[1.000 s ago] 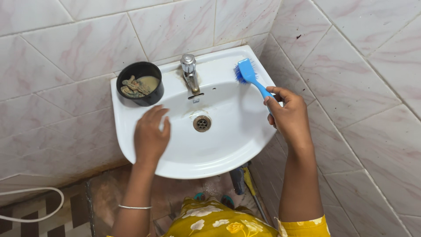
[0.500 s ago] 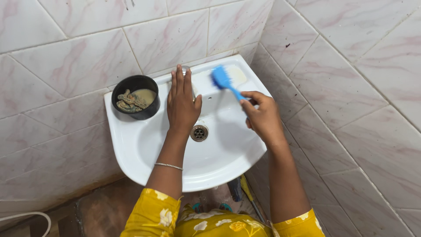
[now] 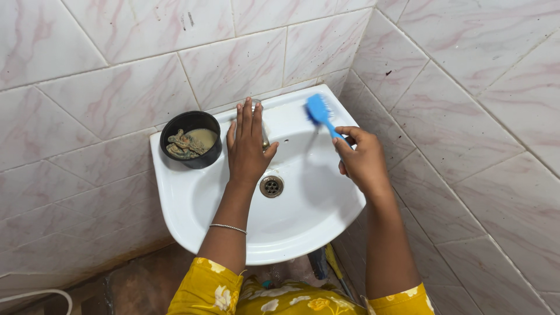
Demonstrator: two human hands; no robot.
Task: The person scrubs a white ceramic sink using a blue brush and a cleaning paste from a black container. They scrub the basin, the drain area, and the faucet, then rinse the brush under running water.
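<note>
A white wall-mounted sink (image 3: 192, 204) fills the middle of the view, with a metal drain (image 3: 271, 186) in its bowl. My left hand (image 3: 247, 146) lies flat over the tap at the back of the sink, fingers stretched out, and hides the tap almost fully. My right hand (image 3: 361, 158) grips the handle of a blue brush (image 3: 319, 112), whose bristle head is raised over the sink's back right corner. A black bowl (image 3: 191, 139) with murky liquid and some greenish bits stands on the sink's back left ledge.
Pink-veined white wall tiles (image 3: 116, 70) close in behind and on the right (image 3: 466, 116). Below the sink are a brown floor (image 3: 146, 280), a white cable (image 3: 35, 294) at bottom left and a tool with a yellow handle (image 3: 332, 259).
My left hand rose from the sink's left bowl wall to cover the tap. My right hand swung the brush left from the back right ledge, and now it sits a little further right.
</note>
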